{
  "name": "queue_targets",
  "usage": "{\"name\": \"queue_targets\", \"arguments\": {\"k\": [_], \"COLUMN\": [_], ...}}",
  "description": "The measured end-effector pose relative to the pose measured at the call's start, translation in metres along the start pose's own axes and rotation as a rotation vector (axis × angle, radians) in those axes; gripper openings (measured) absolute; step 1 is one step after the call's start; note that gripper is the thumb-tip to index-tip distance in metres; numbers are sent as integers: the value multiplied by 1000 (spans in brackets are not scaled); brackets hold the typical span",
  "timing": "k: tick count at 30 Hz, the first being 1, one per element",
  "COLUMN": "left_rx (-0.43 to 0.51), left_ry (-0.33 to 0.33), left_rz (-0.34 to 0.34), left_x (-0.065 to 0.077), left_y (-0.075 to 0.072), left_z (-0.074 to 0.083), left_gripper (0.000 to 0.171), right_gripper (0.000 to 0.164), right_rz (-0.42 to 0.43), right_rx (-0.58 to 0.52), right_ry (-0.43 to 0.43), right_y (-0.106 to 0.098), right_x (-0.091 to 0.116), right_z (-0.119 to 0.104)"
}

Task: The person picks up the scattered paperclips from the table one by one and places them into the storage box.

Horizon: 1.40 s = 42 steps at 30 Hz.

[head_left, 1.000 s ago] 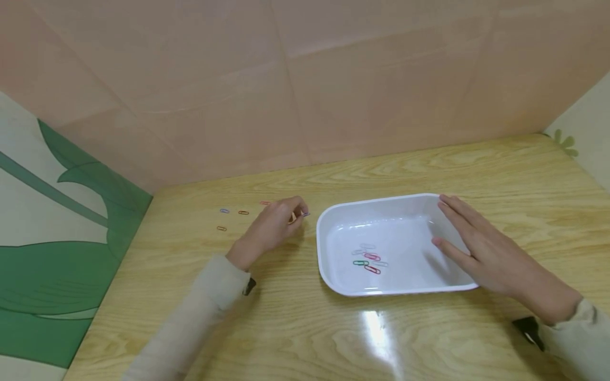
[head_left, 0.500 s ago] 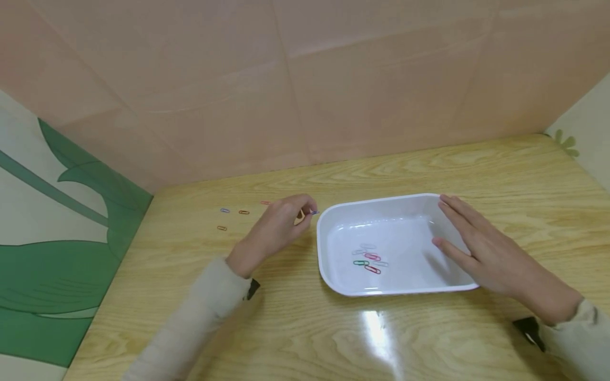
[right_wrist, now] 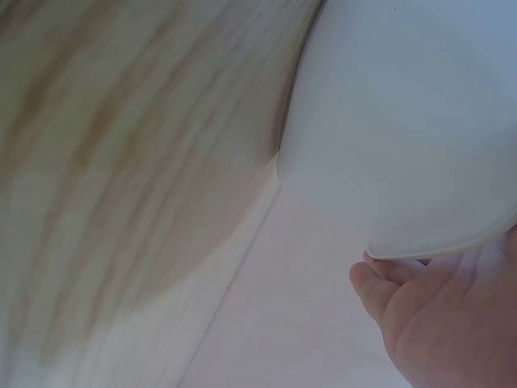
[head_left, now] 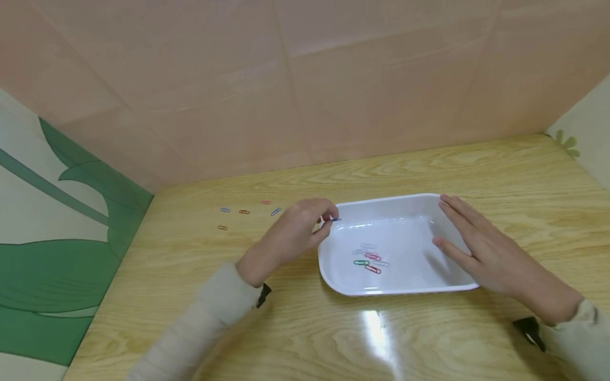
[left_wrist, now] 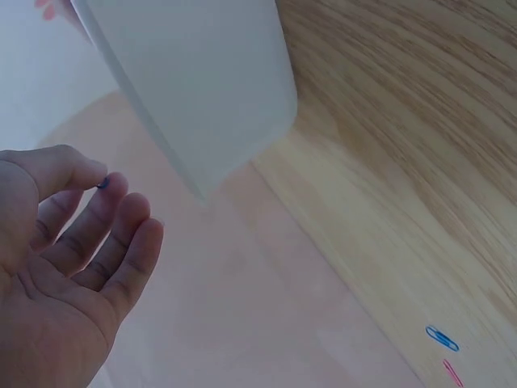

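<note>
Between thumb and forefinger, my left hand (head_left: 297, 227) pinches a dark blue paper clip (head_left: 336, 219) over the left rim of a white rectangular tray (head_left: 400, 291). In the left wrist view only a dark bit of that paper clip (left_wrist: 102, 183) shows at the fingertips. My right hand (head_left: 491, 256) rests on the tray's right rim with fingers straight and thumb over the inside. Inside the tray lie a green paper clip (head_left: 361, 262), a red paper clip (head_left: 373, 269), a pink paper clip (head_left: 373, 256) and several pale ones, partly overlapping.
Left of the tray, the wooden table (head_left: 286, 328) bears loose paper clips: a light blue one (head_left: 225, 210), a brownish-red one (head_left: 244, 211), an orange one (head_left: 222, 227), a pink one (head_left: 266, 202) and another blue one (head_left: 276, 211). A pinkish covering (head_left: 305, 95) rises behind the table.
My left hand has moved right with the dark blue paper clip, from beside the tray to over its left rim, uncovering a blue clip on the table. My right hand and the tray stay put.
</note>
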<state>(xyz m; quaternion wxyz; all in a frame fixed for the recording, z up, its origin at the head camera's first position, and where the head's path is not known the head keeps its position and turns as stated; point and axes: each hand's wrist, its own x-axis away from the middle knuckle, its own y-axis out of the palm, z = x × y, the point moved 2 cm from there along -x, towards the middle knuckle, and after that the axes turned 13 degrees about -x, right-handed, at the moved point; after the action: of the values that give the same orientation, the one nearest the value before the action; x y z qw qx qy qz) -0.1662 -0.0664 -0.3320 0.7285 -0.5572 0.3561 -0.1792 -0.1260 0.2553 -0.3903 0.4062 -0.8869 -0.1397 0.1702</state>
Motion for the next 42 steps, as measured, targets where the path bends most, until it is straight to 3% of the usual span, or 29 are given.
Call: {"name": "queue_targets", "arguments": {"k": [10,21,34,42], "left_rx": [15,-2,-12,13], "left_ry": [27,-6,5,42], "left_rz": [-75,-177,-214,-199], "left_x": [-5,-13,-19,-17], "left_y": [8,19,37,47], "left_z": [14,24,31,34], "left_gripper": [13,14,13,12], "right_gripper": [75,75,73,71], "right_rz": [0,9,12,12], "right_rx": [4,8,12,17], "right_ry": [-2,-6,-16,-32], "right_y": [0,-1,-1,0], "right_x": [-1,-1,0,2], "right_z": [-1,-1,-2,-3]}}
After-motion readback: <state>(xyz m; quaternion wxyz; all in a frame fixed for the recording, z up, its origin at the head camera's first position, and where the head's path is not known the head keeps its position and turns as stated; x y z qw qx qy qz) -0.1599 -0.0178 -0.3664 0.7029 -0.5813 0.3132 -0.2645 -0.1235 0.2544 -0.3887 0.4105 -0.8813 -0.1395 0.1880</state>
